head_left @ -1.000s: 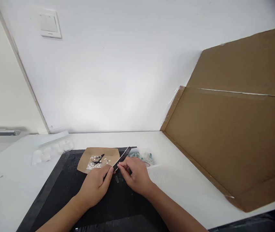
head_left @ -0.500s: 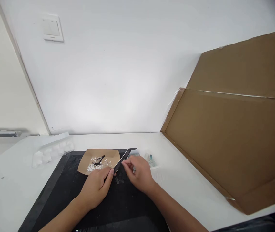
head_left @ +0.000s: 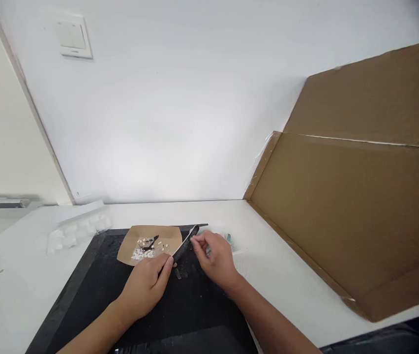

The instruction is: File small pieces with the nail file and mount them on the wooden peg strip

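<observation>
A curved black strip with a white edge [head_left: 185, 248] slants up to the right above the black mat [head_left: 194, 309]. My left hand [head_left: 148, 280] is closed on its lower end, thumb on top. At the upper part, the pinched fingertips of my right hand [head_left: 215, 258] meet the strip's right side. Whatever they may hold is too small to make out. Left of the strip, a shallow brown paper tray [head_left: 126, 246] carries many small white pieces [head_left: 141, 253] and a thin black scrap [head_left: 151, 243].
Behind my right hand lies a clear packet with teal bits [head_left: 229, 241], partly hidden. A clear plastic box with white contents [head_left: 80, 231] sits at the left on the white table [head_left: 10, 285]. Tall folded cardboard [head_left: 349, 206] stands at the right, and a white wall [head_left: 165, 123] rises behind.
My right fingertips have slid a little up along the strip towards its upper end. My left hand keeps its hold. The camera view has shifted slightly.
</observation>
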`<state>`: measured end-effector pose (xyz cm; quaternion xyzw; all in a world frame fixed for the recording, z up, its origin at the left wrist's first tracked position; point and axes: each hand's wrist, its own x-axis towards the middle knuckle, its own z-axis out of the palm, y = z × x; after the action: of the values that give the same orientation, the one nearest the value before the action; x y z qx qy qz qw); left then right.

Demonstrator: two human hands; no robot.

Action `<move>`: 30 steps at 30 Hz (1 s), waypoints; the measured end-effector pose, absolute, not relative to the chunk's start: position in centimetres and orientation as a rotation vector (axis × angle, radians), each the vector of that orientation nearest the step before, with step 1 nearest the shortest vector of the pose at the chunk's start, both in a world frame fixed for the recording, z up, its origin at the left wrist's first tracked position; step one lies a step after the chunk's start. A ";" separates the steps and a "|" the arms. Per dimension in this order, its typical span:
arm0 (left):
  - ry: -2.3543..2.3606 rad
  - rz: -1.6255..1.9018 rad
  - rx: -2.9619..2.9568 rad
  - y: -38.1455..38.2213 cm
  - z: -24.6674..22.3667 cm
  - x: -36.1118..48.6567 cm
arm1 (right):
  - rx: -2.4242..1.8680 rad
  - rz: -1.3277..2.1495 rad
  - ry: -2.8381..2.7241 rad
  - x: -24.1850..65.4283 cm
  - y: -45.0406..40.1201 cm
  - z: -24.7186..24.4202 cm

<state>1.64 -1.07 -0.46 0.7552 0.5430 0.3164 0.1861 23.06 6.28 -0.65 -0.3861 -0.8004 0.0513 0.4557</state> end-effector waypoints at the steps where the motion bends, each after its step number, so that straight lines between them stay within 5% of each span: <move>1: 1.532 0.898 2.132 -1.0 -0.5 1.6 | -0.921 0.129 -2.016 22.7 5.9 -0.8; 30: 1.523 0.962 2.170 -1.2 -0.1 1.8 | -0.968 0.059 -1.939 24.6 7.2 0.1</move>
<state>1.79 -1.20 -0.09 0.7595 0.5331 0.3368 0.1599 24.61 7.25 0.08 -0.3945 -0.7906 0.0240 0.4677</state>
